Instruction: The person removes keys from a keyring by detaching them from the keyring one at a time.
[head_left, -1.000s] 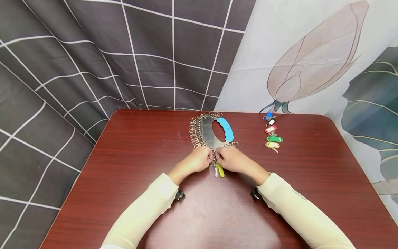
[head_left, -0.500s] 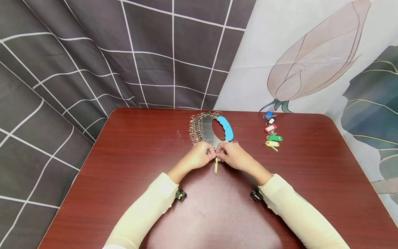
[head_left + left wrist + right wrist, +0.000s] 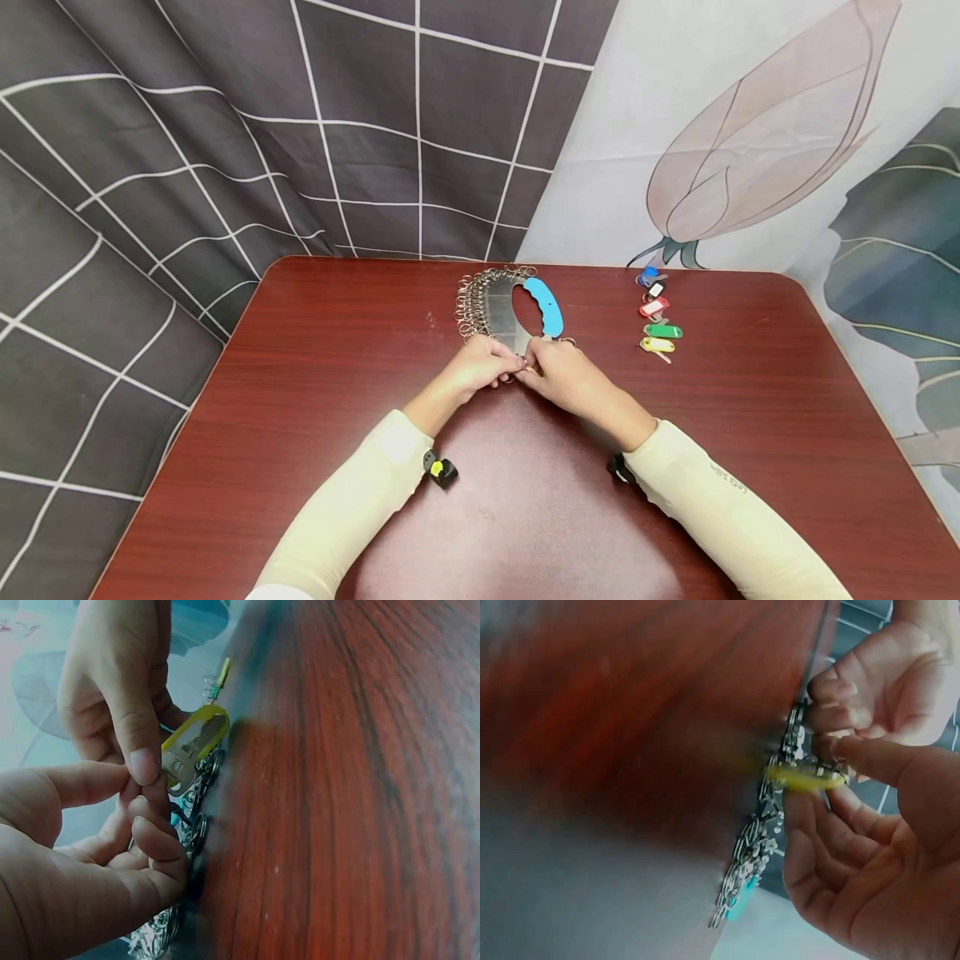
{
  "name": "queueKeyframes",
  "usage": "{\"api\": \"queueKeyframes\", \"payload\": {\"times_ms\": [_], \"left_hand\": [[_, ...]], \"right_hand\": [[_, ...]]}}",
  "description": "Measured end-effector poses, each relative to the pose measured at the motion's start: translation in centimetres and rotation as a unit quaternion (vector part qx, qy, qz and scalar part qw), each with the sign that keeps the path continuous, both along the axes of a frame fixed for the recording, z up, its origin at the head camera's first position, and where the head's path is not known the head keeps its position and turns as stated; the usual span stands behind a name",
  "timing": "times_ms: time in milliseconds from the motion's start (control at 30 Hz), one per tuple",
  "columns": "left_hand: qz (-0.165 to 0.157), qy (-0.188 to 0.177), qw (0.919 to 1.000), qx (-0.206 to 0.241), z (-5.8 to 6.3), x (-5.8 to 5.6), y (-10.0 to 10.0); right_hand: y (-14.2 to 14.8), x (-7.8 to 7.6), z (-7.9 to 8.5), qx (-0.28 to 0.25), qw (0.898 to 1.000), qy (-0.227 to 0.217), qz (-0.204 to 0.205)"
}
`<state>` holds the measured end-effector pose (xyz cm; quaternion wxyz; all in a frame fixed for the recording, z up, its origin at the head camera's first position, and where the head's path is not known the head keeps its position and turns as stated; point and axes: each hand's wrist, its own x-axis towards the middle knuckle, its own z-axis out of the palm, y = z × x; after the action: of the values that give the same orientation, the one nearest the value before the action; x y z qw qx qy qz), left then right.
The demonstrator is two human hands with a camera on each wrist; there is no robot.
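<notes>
A crescent-shaped metal key holder [image 3: 504, 312] with a blue handle [image 3: 546, 307] lies flat, its curved edge lined with several clips and rings. Both hands meet at its near end. My left hand [image 3: 480, 364] pinches with thumb and fingertips at a small key ring, mostly hidden by the fingers. My right hand [image 3: 570, 377] pinches the ring end of a key [image 3: 180, 761] with a yellow key tag [image 3: 214, 724]. In the right wrist view the yellow tag [image 3: 802, 778] lies across the right fingers. Whether the ring is joined to a clip is hidden.
Several tagged keys lie in a column on the right of the table: blue [image 3: 648, 275], black [image 3: 656, 290], red [image 3: 652, 307], green [image 3: 663, 331] and yellow [image 3: 657, 344]. The dark red tabletop [image 3: 337, 333] ends at curtains [image 3: 367, 167] behind.
The key and yellow tag hung below the hands earlier; now they are up between the fingers, mostly covered in the head view. The left hand has turned, and its thumb reaches toward the right hand.
</notes>
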<state>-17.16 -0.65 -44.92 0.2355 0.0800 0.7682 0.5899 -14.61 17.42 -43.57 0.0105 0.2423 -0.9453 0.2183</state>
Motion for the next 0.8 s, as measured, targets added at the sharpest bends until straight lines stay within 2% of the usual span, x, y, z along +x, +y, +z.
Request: {"api": "queueKeyframes", "payload": {"times_ms": [100, 167, 267, 400, 467, 567, 700, 800], "left_hand": [[0.005, -0.028, 0.9994, 0.018, -0.1, -0.1, 0.0], [0.001, -0.028, 0.9995, 0.016, 0.0, -0.1, 0.0], [-0.007, -0.022, 0.9996, 0.014, 0.1, -0.1, -0.1], [-0.015, 0.004, 0.9998, 0.009, 0.2, 0.0, 0.0], [-0.018, 0.029, 0.9994, -0.005, 0.1, 0.1, 0.0], [-0.025, 0.085, 0.995, -0.045, 0.2, 0.1, 0.0], [-0.043, 0.172, 0.9781, -0.109, 0.3, 0.2, 0.0], [-0.043, 0.207, 0.9676, -0.137, 0.6, 0.3, 0.2]], "right_hand": [[0.0, -0.1, 0.2, 0.004, 1.0, 0.002, 0.01], [0.1, -0.2, 0.2, 0.008, 1.0, -0.005, 0.017], [0.1, -0.3, 0.3, 0.013, 1.0, -0.017, 0.021], [0.3, -0.5, 0.3, 0.012, 0.999, -0.031, 0.008], [0.4, -0.6, 0.2, 0.01, 0.999, -0.039, -0.002], [0.7, -0.8, 0.1, -0.002, 0.999, -0.044, -0.012], [0.9, -0.9, 0.2, -0.023, 0.999, -0.04, -0.017], [1.0, -1.1, 0.3, -0.032, 0.998, -0.046, -0.023]]}}
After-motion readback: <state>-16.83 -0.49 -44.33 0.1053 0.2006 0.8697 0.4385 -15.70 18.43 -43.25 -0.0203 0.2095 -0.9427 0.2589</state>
